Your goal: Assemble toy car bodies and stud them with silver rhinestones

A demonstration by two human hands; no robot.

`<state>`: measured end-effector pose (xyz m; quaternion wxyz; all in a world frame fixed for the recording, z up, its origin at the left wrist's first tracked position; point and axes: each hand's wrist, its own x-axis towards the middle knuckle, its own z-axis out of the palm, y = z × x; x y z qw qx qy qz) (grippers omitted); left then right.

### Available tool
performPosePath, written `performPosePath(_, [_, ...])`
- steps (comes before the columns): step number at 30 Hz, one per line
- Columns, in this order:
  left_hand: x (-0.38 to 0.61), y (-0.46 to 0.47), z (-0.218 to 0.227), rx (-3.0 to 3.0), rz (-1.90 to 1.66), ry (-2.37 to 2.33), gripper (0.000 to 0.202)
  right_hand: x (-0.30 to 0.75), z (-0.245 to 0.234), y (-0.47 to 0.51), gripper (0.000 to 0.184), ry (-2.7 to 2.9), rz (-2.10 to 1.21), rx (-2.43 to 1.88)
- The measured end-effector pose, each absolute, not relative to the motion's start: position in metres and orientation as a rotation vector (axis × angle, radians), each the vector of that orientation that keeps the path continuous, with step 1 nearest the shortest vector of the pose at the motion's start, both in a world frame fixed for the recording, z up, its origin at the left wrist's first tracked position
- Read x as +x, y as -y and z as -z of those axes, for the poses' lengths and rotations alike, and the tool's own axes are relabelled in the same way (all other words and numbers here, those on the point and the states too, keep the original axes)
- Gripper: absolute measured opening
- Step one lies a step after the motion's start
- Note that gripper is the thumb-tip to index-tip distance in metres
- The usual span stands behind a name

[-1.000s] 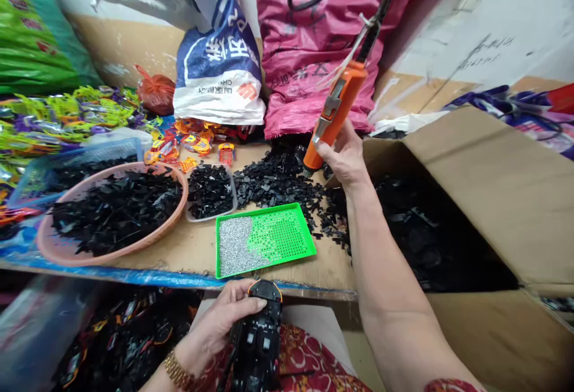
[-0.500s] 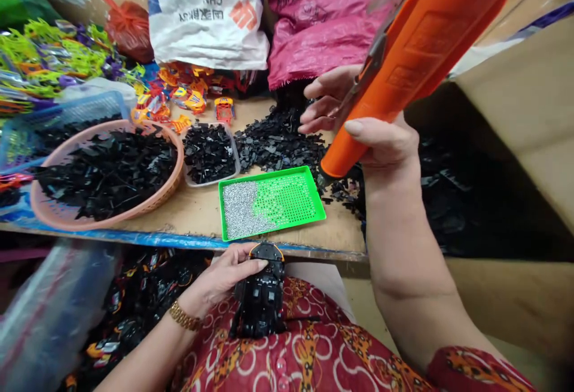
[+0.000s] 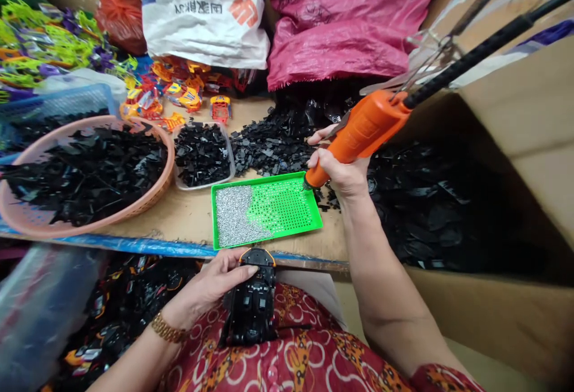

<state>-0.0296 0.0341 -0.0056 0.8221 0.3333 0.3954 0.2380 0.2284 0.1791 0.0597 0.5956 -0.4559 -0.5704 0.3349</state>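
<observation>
My left hand (image 3: 224, 277) grips a black toy car chassis (image 3: 252, 302) near its orange-edged end, thumb on top, in front of my lap. My right hand (image 3: 343, 171) is wrapped round an orange electric screwdriver (image 3: 354, 132), which tilts with its tip down to the left. That tip is over the right end of a green perforated tray (image 3: 287, 238); whether it touches the tray I cannot tell. Small silver screws (image 3: 233, 216) cover the left part of the tray. A black cord (image 3: 470, 54) runs up and right from the screwdriver's rear.
A pink basket (image 3: 168, 168) and a clear tub (image 3: 231, 162) hold black plastic pieces. More black pieces (image 3: 273, 144) lie loose behind the tray. Colourful toy car shells (image 3: 183, 96) and sacks (image 3: 341, 27) stand at the back. A cardboard box (image 3: 515, 99) is at the right.
My right hand has brought the screwdriver down and away from me, from high above the table to the tray's right end. My left hand still holds the chassis at my lap.
</observation>
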Motion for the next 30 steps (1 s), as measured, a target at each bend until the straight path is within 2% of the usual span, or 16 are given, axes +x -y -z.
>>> performPosePath(5, [-0.027,-0.042,0.004,0.749,-0.465,-0.832,0.035,0.230,-0.057,-0.182,0.041,1.370,-0.736,-1.023])
performPosePath(13, [-0.023,-0.045,0.007,0.755,-0.454,-0.834,0.032,0.228,-0.046,-0.185,0.049,1.415,-0.794,-1.102])
performPosePath(30, [-0.021,-0.039,0.008,0.697,-0.495,-0.841,0.035,0.221,-0.040,-0.185,0.042,1.375,-0.771,-1.150])
